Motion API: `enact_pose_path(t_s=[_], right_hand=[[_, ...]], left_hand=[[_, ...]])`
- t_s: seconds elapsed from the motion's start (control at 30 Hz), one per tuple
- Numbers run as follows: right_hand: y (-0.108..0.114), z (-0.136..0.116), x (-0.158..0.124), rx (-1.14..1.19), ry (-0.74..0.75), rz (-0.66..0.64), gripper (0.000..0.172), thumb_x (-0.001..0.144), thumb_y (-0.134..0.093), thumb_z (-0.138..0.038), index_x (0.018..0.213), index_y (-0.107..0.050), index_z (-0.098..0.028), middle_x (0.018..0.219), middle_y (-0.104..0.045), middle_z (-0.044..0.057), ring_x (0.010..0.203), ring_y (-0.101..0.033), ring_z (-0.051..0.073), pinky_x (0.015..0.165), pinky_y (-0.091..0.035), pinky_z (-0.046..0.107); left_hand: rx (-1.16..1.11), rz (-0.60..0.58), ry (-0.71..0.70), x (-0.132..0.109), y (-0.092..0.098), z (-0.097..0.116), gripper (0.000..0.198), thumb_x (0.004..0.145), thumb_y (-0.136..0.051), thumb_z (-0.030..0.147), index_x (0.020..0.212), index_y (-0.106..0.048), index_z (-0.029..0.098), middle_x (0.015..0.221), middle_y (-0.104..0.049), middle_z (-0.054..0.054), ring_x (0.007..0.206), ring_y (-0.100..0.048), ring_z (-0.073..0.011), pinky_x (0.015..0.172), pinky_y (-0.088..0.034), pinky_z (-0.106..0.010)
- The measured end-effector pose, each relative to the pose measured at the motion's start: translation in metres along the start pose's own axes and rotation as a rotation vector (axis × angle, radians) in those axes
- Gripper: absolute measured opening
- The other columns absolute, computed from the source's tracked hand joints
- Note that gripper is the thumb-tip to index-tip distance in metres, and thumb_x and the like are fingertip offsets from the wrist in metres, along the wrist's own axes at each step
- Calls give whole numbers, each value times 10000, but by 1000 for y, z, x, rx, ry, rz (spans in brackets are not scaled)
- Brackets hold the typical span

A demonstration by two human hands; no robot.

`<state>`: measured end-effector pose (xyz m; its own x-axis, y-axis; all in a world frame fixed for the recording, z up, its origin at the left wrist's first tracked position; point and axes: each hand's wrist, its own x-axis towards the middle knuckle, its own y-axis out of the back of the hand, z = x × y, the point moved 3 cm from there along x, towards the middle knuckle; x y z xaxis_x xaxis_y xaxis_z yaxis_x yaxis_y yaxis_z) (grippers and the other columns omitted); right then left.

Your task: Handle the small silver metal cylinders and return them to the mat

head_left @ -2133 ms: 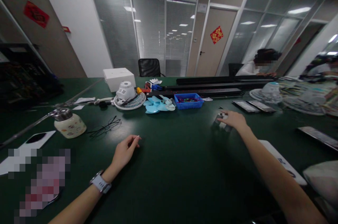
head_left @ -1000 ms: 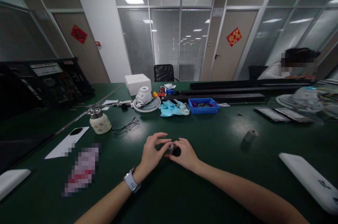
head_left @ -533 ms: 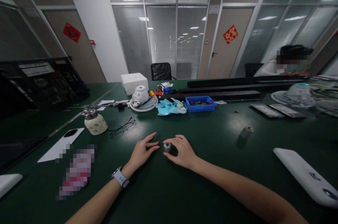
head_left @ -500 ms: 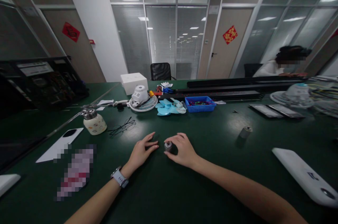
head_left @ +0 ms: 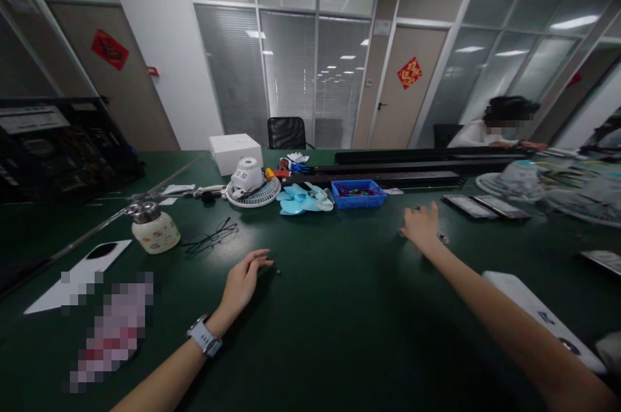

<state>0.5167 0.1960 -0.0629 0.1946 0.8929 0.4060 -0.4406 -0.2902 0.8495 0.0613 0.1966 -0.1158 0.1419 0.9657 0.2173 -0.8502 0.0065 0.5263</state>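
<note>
My left hand [head_left: 242, 277] hovers low over the green table with its fingers loosely stretched out and nothing in them. Just beyond its fingertips lies a tiny metal ring-like part [head_left: 278, 271]. Far out to the right, my right hand [head_left: 420, 229] is bent downward with curled fingers, closed around the small cylindrical motor, which the back of the hand hides. A second small metal cylinder [head_left: 443, 238] stands right beside that wrist, partly covered by it.
Ahead are a white fan housing [head_left: 246, 179], light blue fan blades [head_left: 303, 198] and a blue bin [head_left: 359, 198] of wires. Glasses [head_left: 213, 235] and a jar [head_left: 154, 231] lie left. A white casing [head_left: 538, 318] is right. Another person [head_left: 499, 124] sits at the far right.
My right hand has carried the motor from the middle of the table to the far right, beside the other cylinder. The tiny ring now shows near my left hand, which moved slightly left.
</note>
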Motion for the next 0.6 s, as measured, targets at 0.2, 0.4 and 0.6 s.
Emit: enact_pose_path(t_s=[0.2, 0.4, 0.6], right_hand=[[7, -18, -10, 188, 23, 111, 345, 797, -579, -312, 1078, -611, -113, 1064, -655, 182, 1097, -526, 322, 1042, -161, 556], [58, -161, -72, 941, 560, -76, 505, 832, -520, -572, 1223, -574, -256, 1159, -645, 60, 1069, -562, 227, 902, -411, 411], [79, -247, -88, 1153, 728, -75, 423, 832, -583, -490, 1198, -619, -281, 1220, -636, 38, 1171, -537, 207, 964, -392, 382]], left_hand=[[2, 15, 28, -1, 2, 6, 401, 880, -336, 385, 1074, -629, 193, 914, -756, -45, 1009, -659, -242, 916, -460, -415], [12, 56, 46, -2, 3, 3, 369, 870, -345, 389, 994, -633, 196, 855, -752, -32, 939, -671, -237, 876, -466, -392], [0, 54, 20, -2, 2, -2, 337, 868, -342, 349, 954, -628, 194, 822, -738, -30, 876, -676, -226, 824, -479, -358]])
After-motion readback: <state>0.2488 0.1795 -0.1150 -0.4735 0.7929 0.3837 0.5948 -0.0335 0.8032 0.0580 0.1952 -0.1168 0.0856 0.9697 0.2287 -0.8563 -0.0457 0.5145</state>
